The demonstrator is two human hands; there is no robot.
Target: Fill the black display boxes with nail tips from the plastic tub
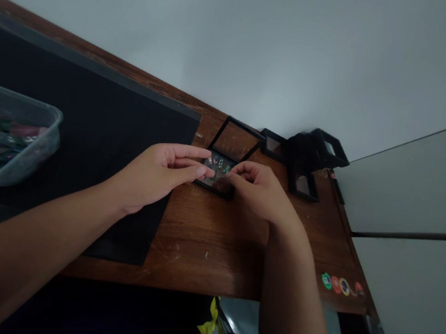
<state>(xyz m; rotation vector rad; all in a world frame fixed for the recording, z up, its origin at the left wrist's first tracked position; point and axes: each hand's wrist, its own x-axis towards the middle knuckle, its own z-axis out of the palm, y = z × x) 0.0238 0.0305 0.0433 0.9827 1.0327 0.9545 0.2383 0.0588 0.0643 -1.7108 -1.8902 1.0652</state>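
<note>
A small black-framed display case [225, 191] lies on the wooden table with its clear lid [236, 140] raised at the back. Several small green and pale pieces [221, 163] rest on its clear inner sheet. From the left, my left hand [163, 171] reaches over the case's edge, fingers stretched out and apart, with nothing visible in them. On the other side, my right hand [260, 187] has thumb and forefinger pinched together over the sheet, right by a green piece. Whatever sits between those fingertips is too small to make out.
A clear plastic tub [34, 154] full of small shiny pieces stands on a black mat [109, 109] at left. More black frames [305, 184] are piled at the back right near the wall. Several round coloured tokens [335, 285] lie at the right front edge.
</note>
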